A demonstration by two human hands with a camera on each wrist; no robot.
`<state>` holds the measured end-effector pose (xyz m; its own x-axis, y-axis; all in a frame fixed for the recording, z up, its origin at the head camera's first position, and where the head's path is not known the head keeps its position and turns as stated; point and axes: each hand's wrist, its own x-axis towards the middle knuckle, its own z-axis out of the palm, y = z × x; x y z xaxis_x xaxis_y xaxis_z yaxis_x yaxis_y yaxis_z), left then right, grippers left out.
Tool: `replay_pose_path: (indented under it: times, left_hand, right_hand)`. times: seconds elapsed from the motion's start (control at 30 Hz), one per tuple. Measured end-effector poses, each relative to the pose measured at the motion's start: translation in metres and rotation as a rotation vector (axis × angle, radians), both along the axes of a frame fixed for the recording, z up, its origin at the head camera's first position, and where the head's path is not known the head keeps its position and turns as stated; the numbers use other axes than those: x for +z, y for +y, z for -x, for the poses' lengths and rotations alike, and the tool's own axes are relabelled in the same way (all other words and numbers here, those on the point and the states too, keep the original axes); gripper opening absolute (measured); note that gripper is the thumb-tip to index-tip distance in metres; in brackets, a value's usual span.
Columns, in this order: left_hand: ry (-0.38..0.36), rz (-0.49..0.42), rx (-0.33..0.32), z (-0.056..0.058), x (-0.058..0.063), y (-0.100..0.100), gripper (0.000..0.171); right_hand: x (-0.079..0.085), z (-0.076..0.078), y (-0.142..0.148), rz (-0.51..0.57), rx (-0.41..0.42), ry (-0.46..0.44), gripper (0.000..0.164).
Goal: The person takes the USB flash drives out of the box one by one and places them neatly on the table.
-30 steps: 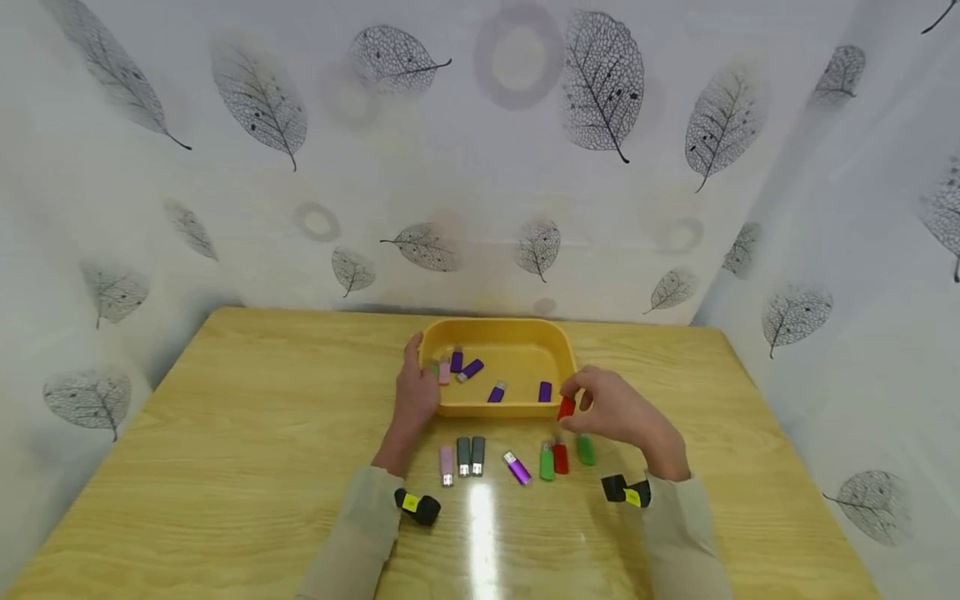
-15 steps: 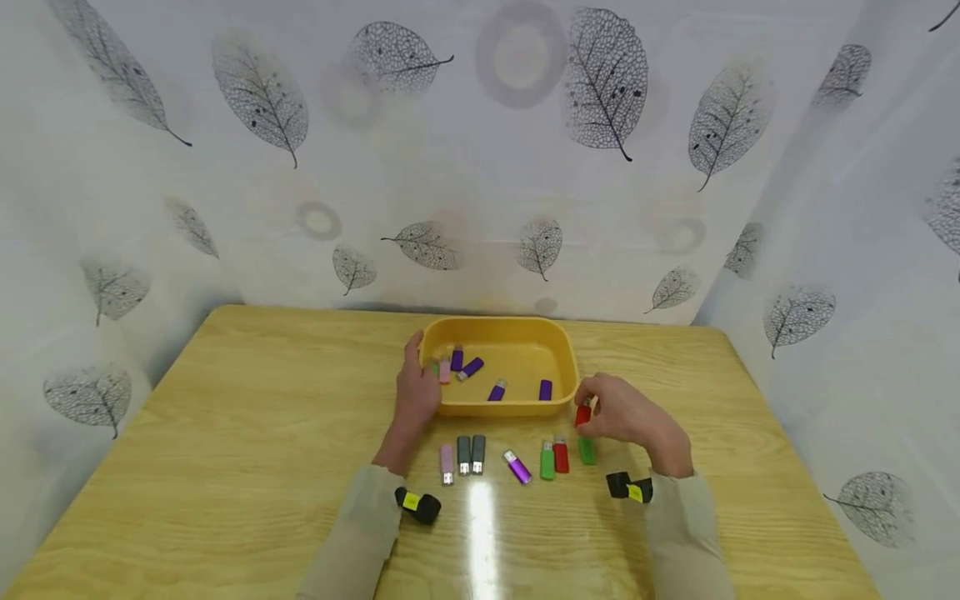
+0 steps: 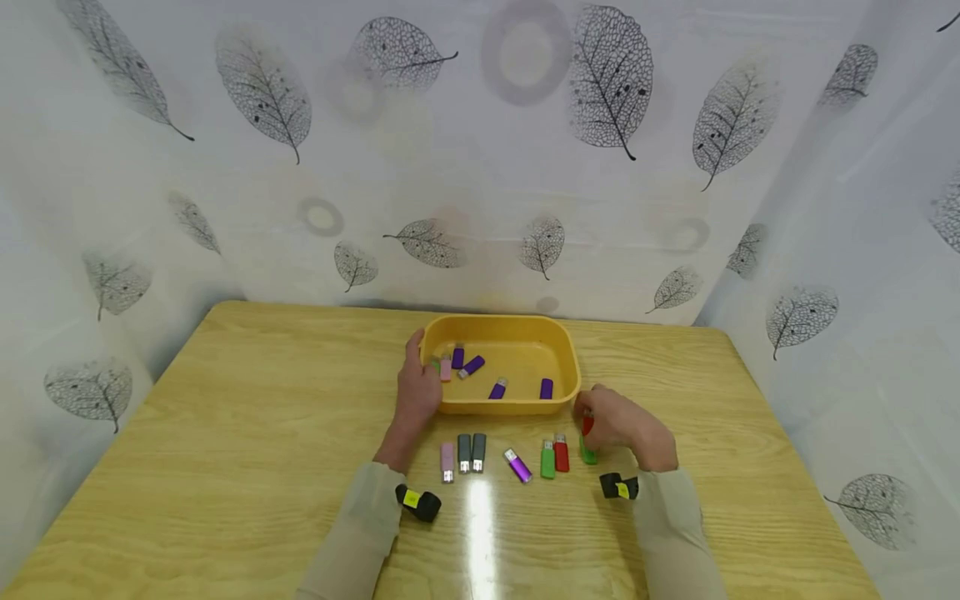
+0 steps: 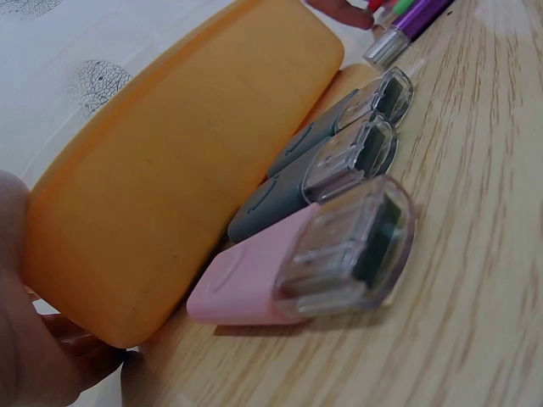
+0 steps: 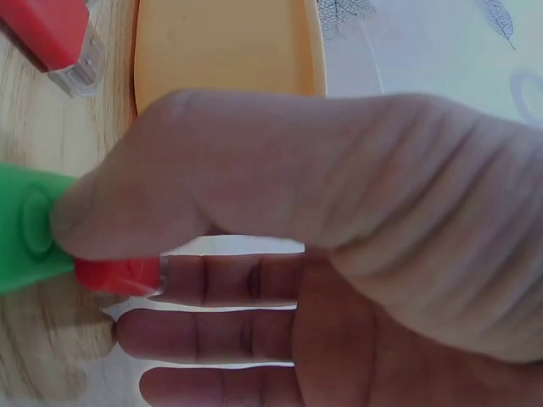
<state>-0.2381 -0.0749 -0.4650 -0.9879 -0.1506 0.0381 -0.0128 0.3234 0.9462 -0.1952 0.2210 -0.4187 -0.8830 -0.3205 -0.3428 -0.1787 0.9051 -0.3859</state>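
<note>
My left hand (image 3: 418,390) grips the left end of the yellow plastic tray (image 3: 528,358). In the left wrist view, its fingers curl at the tray's lower corner. Just right of the tray's front corner, my right hand (image 3: 626,423) pinches a red USB stick (image 3: 588,426). A green USB stick (image 3: 588,456) lies right below it. In the right wrist view my thumb touches the green stick (image 5: 25,225), and the red stick (image 5: 119,275) shows partly hidden behind that thumb. Inside the tray are several purple USB sticks (image 3: 472,366), a pink one (image 3: 446,369) and a partly hidden green one.
In front of the tray, a row on the wooden table (image 3: 247,467) holds a pink USB stick (image 3: 447,461), two grey ones (image 3: 464,452), a metallic purple one (image 3: 518,467), a green one (image 3: 547,460) and a red one (image 3: 562,454). A leaf-patterned cloth (image 3: 465,167) stands behind.
My right hand has moved from the tray's front right corner rightward, then down toward the green USB stick, carrying the red one. The left hand keeps its grip on the tray.
</note>
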Motion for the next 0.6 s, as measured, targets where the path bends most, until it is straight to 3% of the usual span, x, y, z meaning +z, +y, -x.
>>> replay_pose_path:
  times: [0.17, 0.6]
  left_hand:
    - [0.003, 0.0, -0.002, -0.0004, -0.0001, -0.0004, 0.056]
    - [-0.001, 0.006, -0.002, -0.0001, 0.0008, 0.0001, 0.054]
  right_hand:
    - [0.001, -0.0017, 0.0024, -0.027, -0.002, -0.003, 0.032]
    - [-0.0032, -0.001, 0.0042, -0.05, -0.037, -0.016, 0.038]
